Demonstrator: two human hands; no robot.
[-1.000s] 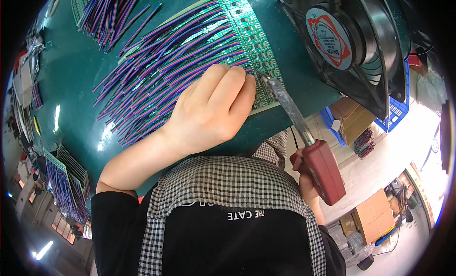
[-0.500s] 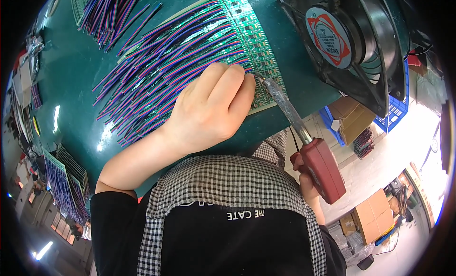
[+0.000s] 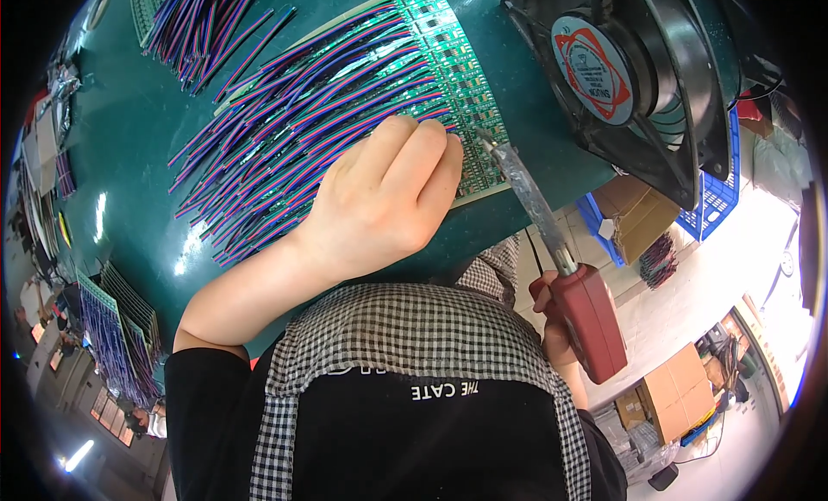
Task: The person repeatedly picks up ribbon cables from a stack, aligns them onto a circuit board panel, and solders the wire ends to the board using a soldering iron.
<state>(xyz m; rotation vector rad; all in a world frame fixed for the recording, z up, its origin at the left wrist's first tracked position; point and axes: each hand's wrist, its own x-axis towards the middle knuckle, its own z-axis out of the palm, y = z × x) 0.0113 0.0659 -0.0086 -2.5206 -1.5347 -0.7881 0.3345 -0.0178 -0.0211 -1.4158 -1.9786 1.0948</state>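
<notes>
- The left hand (image 3: 379, 199) lies palm down on the green circuit board panel (image 3: 448, 78), its fingers (image 3: 414, 160) curled close together and pressed onto the board beside the wire ends; whether they pinch a single wire I cannot tell.
- Under and beyond those fingers, rows of purple, red and blue wires (image 3: 293, 113) fan out over the panel, their ends meeting the board's strip of small pads just ahead of the fingertips.
- The right hand (image 3: 552, 324) grips the red handle of a soldering iron (image 3: 569, 277); only the thumb and part of the fingers show around the handle, wrapped tightly on it.
- The iron's grey metal shaft slants up from the handle, and its tip sits on the board's edge just to the right of the left fingertips, close to them but not touching.
- A loose bundle of the same coloured wires (image 3: 207, 18) lies on the dark green table (image 3: 129, 156), well beyond the left fingers.
- A black fan (image 3: 630, 78) with a red and white centre label stands beyond the iron's tip, to the right of both hands.
- Cardboard boxes (image 3: 677, 393) sit on the floor just right of the red handle.
</notes>
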